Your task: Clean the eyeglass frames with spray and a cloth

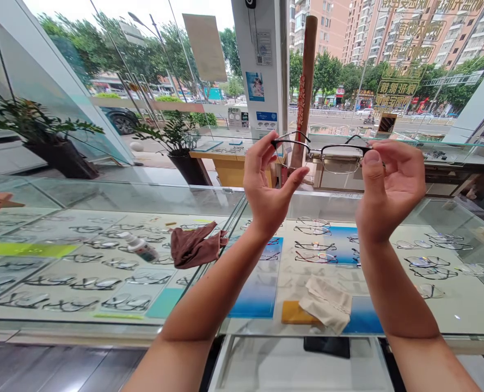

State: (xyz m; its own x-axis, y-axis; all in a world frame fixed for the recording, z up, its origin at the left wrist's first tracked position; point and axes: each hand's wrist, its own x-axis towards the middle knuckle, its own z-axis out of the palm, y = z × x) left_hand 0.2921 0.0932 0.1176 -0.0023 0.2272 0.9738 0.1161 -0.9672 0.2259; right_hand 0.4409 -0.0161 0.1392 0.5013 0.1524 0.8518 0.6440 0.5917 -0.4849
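Observation:
A pair of eyeglasses [327, 146] with dark upper rims and thin metal lower rims is raised above the glass counter, level and with its lenses side by side. My left hand [268, 182] has its fingertips at the left end of the frame, the thumb stretched under the left lens. At the other end, my right hand [391, 188] pinches the right corner between thumb and fingers. Below the hands, a crumpled beige cloth [327, 302] lies on the counter, partly over a mustard-yellow flat piece [294, 312].
A brown cloth [195, 246] and a white spray bottle [139, 247] rest on the glass display counter [103, 322], which shows several rows of eyeglasses. A dark phone-like object [326, 347] lies below its front edge. Beyond stand a wooden post [307, 81] and potted plants [184, 141].

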